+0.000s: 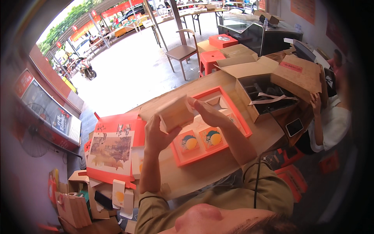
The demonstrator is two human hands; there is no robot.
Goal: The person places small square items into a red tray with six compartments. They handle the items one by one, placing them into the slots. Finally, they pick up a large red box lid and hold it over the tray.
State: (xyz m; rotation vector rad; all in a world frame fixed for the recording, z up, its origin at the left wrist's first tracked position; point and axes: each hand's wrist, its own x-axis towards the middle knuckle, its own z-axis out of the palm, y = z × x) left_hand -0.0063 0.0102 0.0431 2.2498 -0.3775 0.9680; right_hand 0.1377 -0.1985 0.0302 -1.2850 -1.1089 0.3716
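Between my two hands is a small pale cardboard box [177, 114], raised above the table and tilted. My left hand [159, 134] grips its left and lower side, with the thumb along the near edge. At the box's right end, the fingers of my right hand [208, 113] press against it. Below them lies a shallow red tray [242, 126], partly hidden by my hands and forearm. Inside its near side sit two square boxes, one of them an orange box [211, 137] printed with a yellow disc; more pale compartments show farther back.
A red printed lid [111, 152] lies to the left. Flat cartons [119, 195], a dark phone [103, 200] and paper bags [74, 208] are lower left. At right, another person's hand [316, 102] touches a brown box [298, 74] beside an opened carton [249, 103]; a phone [294, 127] lies nearby.
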